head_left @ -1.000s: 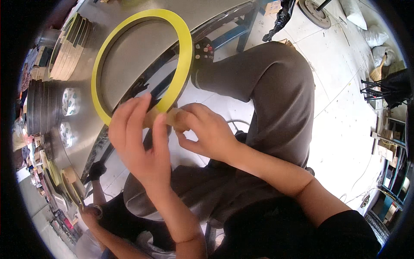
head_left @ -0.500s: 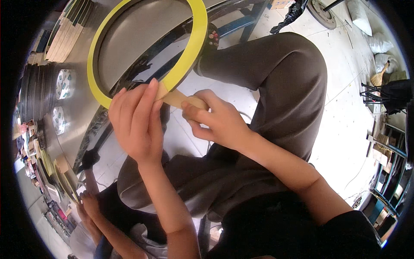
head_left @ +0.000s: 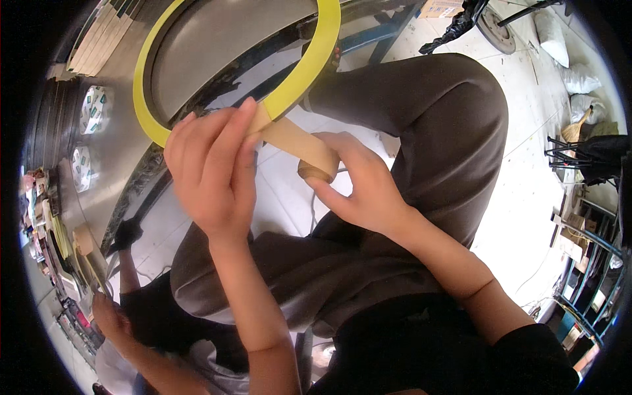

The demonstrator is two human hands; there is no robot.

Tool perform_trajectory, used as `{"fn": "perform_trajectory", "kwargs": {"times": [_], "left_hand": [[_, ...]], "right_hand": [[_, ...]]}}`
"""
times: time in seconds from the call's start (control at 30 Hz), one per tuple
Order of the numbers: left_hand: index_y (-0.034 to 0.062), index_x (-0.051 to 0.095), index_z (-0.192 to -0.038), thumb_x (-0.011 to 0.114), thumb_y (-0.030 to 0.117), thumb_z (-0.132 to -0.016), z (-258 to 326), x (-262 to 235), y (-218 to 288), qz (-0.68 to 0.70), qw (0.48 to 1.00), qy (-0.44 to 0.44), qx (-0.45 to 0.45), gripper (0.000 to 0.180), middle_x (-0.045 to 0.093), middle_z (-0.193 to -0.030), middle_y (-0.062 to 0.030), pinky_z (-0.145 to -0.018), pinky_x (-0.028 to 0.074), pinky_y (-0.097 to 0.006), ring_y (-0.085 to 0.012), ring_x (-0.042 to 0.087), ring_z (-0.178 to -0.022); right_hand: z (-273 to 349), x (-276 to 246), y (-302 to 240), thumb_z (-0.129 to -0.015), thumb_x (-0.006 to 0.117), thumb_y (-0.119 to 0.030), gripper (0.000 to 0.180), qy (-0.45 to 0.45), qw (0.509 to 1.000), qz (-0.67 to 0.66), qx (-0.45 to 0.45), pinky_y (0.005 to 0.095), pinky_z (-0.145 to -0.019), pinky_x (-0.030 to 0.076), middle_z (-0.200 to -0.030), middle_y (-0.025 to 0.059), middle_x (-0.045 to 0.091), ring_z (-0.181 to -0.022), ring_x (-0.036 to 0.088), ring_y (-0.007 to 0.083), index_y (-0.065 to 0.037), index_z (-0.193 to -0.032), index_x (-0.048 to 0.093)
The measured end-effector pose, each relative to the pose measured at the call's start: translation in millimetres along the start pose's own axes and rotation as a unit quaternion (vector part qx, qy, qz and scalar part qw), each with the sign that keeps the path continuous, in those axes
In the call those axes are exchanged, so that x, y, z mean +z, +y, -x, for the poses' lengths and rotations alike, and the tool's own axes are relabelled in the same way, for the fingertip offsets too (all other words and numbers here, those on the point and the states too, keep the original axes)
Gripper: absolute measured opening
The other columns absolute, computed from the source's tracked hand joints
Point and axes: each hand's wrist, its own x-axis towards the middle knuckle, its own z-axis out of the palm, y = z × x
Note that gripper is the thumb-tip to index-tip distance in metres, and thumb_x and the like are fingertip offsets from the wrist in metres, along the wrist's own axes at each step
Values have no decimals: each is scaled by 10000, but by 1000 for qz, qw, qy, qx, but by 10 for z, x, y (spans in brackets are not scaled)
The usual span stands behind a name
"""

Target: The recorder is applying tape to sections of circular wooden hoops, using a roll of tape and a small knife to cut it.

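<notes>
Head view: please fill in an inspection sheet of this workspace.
Surface: grey metal tabletop, dark along its edge.
Job's things: yellow ring; tan tape roll, its strip reaching the ring.
Clutter: stacked tan pieces and white patterned rolls, left.
Hands: left hand grips the ring where the strip meets it; right hand holds the roll.
Cables: thin line on the floor at right, possibly a cable.
Surroundings: another person's hand, lower left; white bags and a metal rack, right.
</notes>
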Motion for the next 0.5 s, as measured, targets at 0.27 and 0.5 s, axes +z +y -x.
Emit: {"fn": "perform_trajectory", "kwargs": {"times": [0.27,0.5], "left_hand": [[108,749,-1086,756,123,-785,3,-5,-6,17,1000,16,6,302,670,-943,-55,-963,463,-428,-246,627,-910],[106,747,-1072,764,119,-785,-12,13,-10,29,999,31,13,288,665,-927,-54,-958,464,-426,-240,625,-897]], "right_hand": [[98,-267,-257,-823,726,-211,448,-71,996,53,18,417,-763,509,-998,160,587,-858,618,345,-56,-1220,591],[-222,-472,-552,-878,665,-187,357,82,987,9,-141,309,-743,470,-977,133,624,-812,593,217,22,-1158,591]]}}
